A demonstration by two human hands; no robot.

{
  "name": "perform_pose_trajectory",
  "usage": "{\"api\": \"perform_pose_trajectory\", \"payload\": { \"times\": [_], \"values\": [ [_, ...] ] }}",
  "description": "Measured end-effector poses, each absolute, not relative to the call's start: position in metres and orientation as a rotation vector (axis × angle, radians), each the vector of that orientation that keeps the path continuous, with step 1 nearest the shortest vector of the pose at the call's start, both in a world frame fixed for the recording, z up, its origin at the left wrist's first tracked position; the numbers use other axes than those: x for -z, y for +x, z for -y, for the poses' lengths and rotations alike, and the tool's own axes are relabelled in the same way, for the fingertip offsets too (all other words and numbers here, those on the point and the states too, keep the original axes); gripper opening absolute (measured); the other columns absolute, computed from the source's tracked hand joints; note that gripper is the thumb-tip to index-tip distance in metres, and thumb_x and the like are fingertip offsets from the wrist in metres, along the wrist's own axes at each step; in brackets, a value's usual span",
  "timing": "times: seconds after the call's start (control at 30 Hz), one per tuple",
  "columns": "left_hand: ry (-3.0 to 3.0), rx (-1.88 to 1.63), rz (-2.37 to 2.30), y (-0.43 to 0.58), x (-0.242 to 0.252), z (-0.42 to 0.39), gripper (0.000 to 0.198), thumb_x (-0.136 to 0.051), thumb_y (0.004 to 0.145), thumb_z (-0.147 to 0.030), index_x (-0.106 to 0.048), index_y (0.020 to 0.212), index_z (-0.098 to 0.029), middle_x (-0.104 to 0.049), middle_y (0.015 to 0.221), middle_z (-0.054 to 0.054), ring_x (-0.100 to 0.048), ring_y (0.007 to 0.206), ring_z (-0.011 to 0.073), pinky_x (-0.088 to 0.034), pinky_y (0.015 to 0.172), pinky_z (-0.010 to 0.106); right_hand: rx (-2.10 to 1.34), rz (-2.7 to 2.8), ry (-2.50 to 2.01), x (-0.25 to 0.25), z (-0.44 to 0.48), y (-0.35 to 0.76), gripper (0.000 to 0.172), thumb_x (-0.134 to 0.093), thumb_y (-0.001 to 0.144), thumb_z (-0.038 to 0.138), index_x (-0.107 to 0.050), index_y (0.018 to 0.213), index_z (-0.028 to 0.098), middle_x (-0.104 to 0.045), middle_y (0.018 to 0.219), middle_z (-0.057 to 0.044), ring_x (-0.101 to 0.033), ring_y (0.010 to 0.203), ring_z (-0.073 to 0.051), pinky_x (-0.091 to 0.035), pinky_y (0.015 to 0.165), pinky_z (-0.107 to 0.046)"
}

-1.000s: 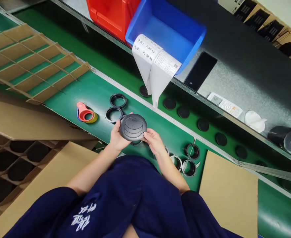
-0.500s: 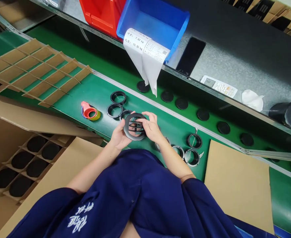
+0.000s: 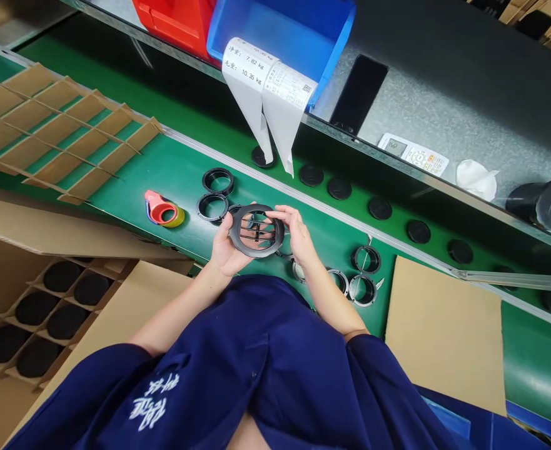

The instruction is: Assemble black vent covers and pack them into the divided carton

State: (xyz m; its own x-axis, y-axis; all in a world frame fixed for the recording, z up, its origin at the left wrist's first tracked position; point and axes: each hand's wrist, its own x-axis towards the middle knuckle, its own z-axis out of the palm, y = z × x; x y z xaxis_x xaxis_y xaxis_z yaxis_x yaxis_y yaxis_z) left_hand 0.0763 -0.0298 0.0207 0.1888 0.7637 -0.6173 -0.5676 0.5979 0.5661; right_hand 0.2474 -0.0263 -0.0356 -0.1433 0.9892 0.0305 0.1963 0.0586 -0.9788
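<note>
A black round air vent [image 3: 244, 248], a wide ring with thin bars across its opening, is held up over the green bench in front of me. My left hand [image 3: 227, 249] grips its left side, thumb on the rim and fingers behind, partly visible through the opening. My right hand [image 3: 298, 234] holds the right edge, fingertips on the upper right rim. Black rings stand close by: one ring [image 3: 217, 181] and another ring [image 3: 212, 207] beyond my left hand, others right of my right forearm, including a ring [image 3: 366, 259] and a ring [image 3: 363, 291].
Tape rolls [image 3: 165, 211] and a cardboard divider grid [image 3: 69, 134] lie left. An open carton [image 3: 129, 300] holds round black parts. Cardboard [image 3: 444, 331] covers the right side. Black discs [image 3: 379, 207] line the green strip beneath a shelf with a blue bin [image 3: 275, 28] and phone [image 3: 359, 94].
The vent has turned to face up more openly. My right fingers, earlier over the bars, now rest on the rim. The whole view has shifted slightly.
</note>
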Motion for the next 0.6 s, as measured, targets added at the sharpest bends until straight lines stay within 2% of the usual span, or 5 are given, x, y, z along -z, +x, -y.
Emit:
{"api": "perform_pose_trajectory", "payload": {
  "times": [0.07, 0.17, 0.3, 0.4, 0.6],
  "values": [
    [0.197, -0.941, -1.022, 0.072, -0.012, 0.027, 0.07, -0.049, 0.095, -0.073, -0.06, 0.141, -0.021, -0.071, 0.126, 0.013, -0.063, 0.125, 0.0392, -0.054, 0.101, 0.057, -1.102, 1.644, -1.258, 0.04, 0.031, 0.244, 0.074, -0.009, 0.108, 0.061, -0.061, 0.147, 0.027, -0.046, 0.157, -0.008, -0.038, 0.15, -0.027, -0.032, 0.126, -0.05],
    [0.072, -0.916, -1.098, 0.06, 0.011, 0.029, 0.055, -0.05, 0.098, -0.065, -0.069, 0.123, -0.02, -0.074, 0.119, 0.011, -0.065, 0.124, 0.0344, -0.058, 0.099, 0.049, -1.018, 2.043, -1.168, 0.054, 0.045, 0.236, 0.063, -0.044, 0.103, 0.066, -0.055, 0.153, 0.03, -0.036, 0.167, -0.008, -0.021, 0.157, -0.034, -0.016, 0.13, -0.059],
    [-0.095, -0.711, -1.2, 0.045, 0.045, 0.048, 0.047, -0.061, 0.093, -0.059, -0.073, 0.105, -0.016, -0.077, 0.109, 0.014, -0.068, 0.119, 0.0366, -0.061, 0.096, 0.049, -1.267, 2.231, -1.252, 0.082, 0.067, 0.223, 0.089, -0.068, 0.091, 0.065, -0.036, 0.164, 0.026, -0.012, 0.174, -0.016, -0.007, 0.161, -0.042, -0.014, 0.128, -0.065],
    [-0.174, -0.682, -1.256, 0.039, 0.06, 0.06, 0.044, -0.065, 0.091, -0.058, -0.074, 0.101, -0.017, -0.077, 0.103, 0.015, -0.07, 0.113, 0.0374, -0.062, 0.094, 0.05, -1.57, 2.169, -1.307, 0.102, 0.073, 0.209, 0.114, -0.071, 0.085, 0.07, -0.011, 0.17, 0.024, -0.007, 0.173, -0.022, -0.013, 0.16, -0.043, -0.024, 0.126, -0.061],
    [-0.269, -0.754, -1.275, 0.02, 0.068, 0.061, 0.042, -0.06, 0.095, -0.053, -0.074, 0.108, -0.015, -0.077, 0.098, 0.014, -0.073, 0.103, 0.0344, -0.063, 0.089, 0.049, -1.639, 2.221, -1.198, 0.123, 0.06, 0.177, 0.122, -0.076, 0.079, 0.071, -0.009, 0.17, 0.023, -0.014, 0.169, -0.022, -0.021, 0.157, -0.039, -0.028, 0.125, -0.055]
  ]
}}
